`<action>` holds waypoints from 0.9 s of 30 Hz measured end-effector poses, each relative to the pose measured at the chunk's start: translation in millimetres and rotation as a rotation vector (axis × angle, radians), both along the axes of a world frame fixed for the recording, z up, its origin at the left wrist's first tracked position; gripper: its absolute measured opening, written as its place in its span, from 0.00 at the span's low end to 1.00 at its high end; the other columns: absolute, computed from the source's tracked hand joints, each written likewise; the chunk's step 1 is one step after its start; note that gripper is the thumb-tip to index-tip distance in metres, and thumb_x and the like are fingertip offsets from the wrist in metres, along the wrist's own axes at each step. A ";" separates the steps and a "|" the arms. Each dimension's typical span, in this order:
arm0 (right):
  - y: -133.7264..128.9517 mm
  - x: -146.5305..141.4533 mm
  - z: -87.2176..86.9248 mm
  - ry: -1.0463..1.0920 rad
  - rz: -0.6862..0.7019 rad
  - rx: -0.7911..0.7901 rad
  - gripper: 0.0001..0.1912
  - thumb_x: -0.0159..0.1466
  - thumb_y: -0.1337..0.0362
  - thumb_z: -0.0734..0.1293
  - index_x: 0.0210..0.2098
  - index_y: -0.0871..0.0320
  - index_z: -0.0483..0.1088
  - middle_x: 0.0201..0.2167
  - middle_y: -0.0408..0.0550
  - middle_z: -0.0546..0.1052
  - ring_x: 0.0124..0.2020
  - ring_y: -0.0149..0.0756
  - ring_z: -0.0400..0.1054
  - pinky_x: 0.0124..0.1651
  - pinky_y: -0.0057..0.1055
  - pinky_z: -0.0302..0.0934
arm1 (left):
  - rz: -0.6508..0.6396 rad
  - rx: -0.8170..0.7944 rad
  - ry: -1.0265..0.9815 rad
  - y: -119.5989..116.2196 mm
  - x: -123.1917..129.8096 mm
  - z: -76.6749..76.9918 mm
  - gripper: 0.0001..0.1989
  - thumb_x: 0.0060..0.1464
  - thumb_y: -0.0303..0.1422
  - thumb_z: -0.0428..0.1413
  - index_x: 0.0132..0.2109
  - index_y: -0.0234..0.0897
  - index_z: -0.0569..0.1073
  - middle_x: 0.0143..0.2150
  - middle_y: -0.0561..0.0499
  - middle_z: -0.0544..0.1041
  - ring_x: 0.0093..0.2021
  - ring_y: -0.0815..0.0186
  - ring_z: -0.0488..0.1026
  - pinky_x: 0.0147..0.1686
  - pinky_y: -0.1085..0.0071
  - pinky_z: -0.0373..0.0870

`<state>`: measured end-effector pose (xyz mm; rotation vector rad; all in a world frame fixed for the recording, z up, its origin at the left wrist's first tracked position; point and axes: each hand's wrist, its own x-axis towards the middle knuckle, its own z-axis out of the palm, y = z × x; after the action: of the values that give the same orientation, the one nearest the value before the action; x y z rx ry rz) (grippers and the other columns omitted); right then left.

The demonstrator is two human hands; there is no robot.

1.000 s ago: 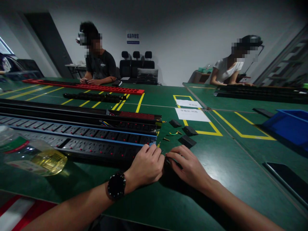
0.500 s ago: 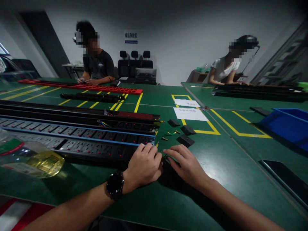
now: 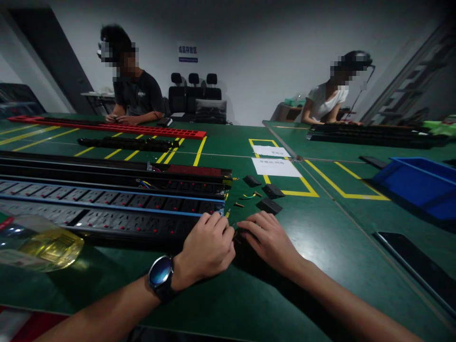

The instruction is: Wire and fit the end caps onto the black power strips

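My left hand (image 3: 209, 245), wearing a watch (image 3: 160, 272) on the wrist, is closed at the right end of the nearest black power strip (image 3: 131, 222). Its fingers curl down, and what they grip is hidden. Just to the right, my right hand (image 3: 272, 243) has its fingers bent and drawn together toward the left one. A small dark piece (image 3: 240, 233) shows between the two hands, too dim to name. Beyond them lie several black end caps (image 3: 270, 205), a screw (image 3: 239, 204) and a short yellow-green wire (image 3: 248, 196).
A bottle of yellow liquid (image 3: 50, 244) lies at the left. More strips with a blue edge (image 3: 178, 209) run behind. A phone (image 3: 409, 259) and a blue bin (image 3: 420, 185) are at the right. Paper labels (image 3: 276, 167) lie mid-table. Two people work across the table.
The whole view has shifted slightly, so things appear farther left. Both hands stay close together at the strip's end, with only slight finger movement.
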<state>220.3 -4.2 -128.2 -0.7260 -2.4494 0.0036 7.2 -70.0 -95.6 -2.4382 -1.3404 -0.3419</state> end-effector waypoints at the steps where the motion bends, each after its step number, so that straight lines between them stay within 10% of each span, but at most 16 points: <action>1: 0.0 -1.0 1.1 -0.016 -0.010 0.003 0.09 0.73 0.69 0.65 0.49 0.55 0.75 0.40 0.49 0.78 0.42 0.43 0.66 0.45 0.39 0.56 | -0.002 0.000 0.004 0.0 0.3 -0.2 0.06 0.61 0.35 0.57 0.38 0.37 0.73 0.40 0.44 0.75 0.43 0.53 0.68 0.42 0.57 0.60; 27: 5.1 -0.7 1.2 -0.043 0.012 -0.029 0.10 0.71 0.67 0.67 0.51 0.55 0.75 0.38 0.48 0.77 0.40 0.42 0.68 0.43 0.38 0.60 | 0.074 0.102 -0.030 -4.5 5.4 -7.8 0.05 0.57 0.34 0.58 0.38 0.37 0.73 0.40 0.45 0.76 0.43 0.53 0.70 0.41 0.56 0.63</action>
<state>219.5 0.9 -127.0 -0.7310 -2.4995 0.0290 12.6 -74.4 -103.4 -2.3027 -1.3863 -0.4192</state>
